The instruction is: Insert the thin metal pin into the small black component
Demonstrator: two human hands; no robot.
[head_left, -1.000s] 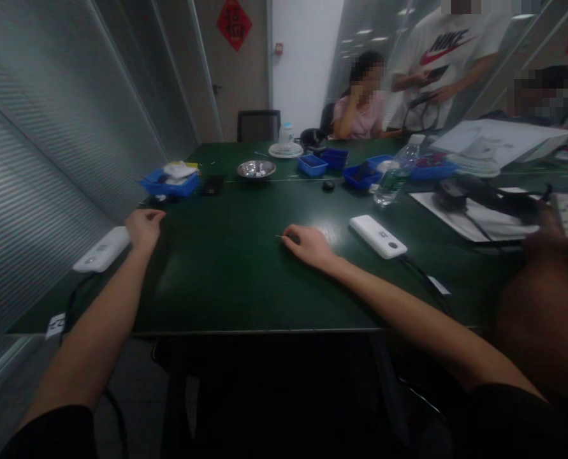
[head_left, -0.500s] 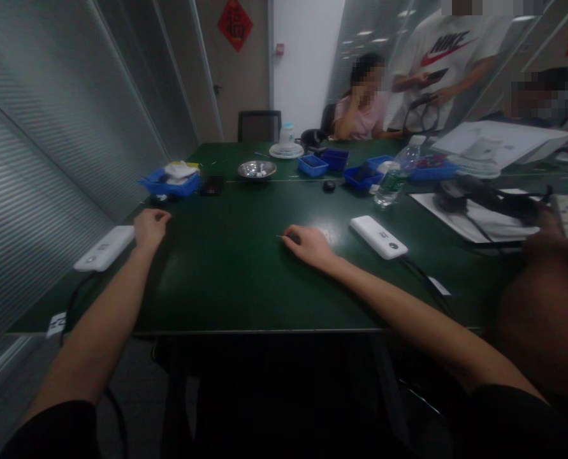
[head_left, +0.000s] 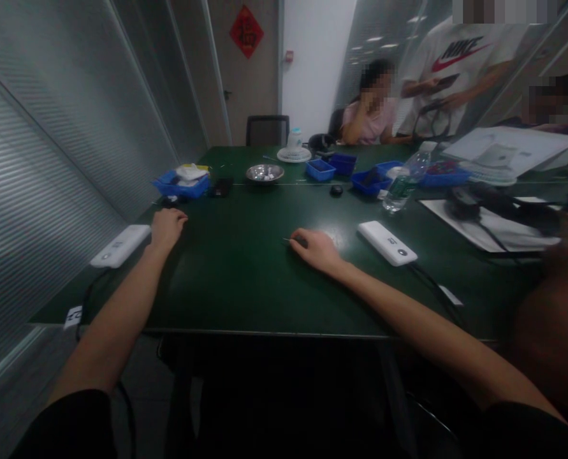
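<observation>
My left hand (head_left: pixel 167 229) rests on the green table (head_left: pixel 236 280), its thumb and fingers pressed together; anything between them is hidden. Just to its left lies a white power bank (head_left: pixel 121 246) with a black cable. Farther right, my right hand (head_left: pixel 316 248) lies on the tabletop with fingers curled in a pinch. A thin, light-coloured tip (head_left: pixel 286 240) pokes out left of those fingers; what kind of thing it belongs to is unclear. Right of this hand is a second white power bank (head_left: pixel 387 243), also cabled.
Farther back stand a blue tray (head_left: pixel 183 185), a metal bowl (head_left: pixel 264 173), a small blue bin (head_left: pixel 320 169) and a tilted water bottle (head_left: pixel 405 180). A white board (head_left: pixel 436 210) with dark gear lies at right, beside a co-worker's arm (head_left: pixel 551 325). Other people are across the table.
The view has turned slightly left, so everything appears farther right. Both hands keep about the same places on the table and the same finger poses.
</observation>
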